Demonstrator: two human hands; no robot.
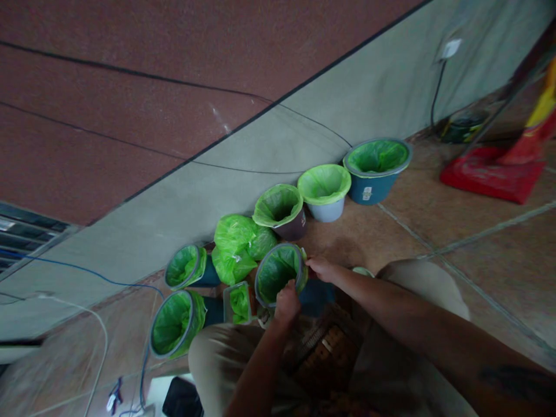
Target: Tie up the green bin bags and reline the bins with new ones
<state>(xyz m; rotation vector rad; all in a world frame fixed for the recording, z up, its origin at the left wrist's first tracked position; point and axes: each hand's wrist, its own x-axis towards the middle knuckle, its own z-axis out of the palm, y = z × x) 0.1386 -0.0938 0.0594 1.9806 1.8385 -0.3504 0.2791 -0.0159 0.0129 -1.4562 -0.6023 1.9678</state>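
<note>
Between my knees a blue trash bin (319, 296) with a grey rim ring is tilted, its mouth facing left and up. A green trash bag (278, 275) lines it, folded out around the rim. My left hand (288, 302) is closed on the near edge of the rim. At the rim's right side, my right hand (319, 269) is closed with its fingertips on the edge, where a little of the bag shows. Whether those fingers pinch the bag or the ring is too small to tell.
Lined bins stand along the wall: a dark one (292, 227), a pale one (328, 209) and a blue one (373, 188). Left lie two tilted bins (212, 271) (214, 311), full green bags (234, 240) and a small container (227, 304). A red dustpan (486, 174) is right.
</note>
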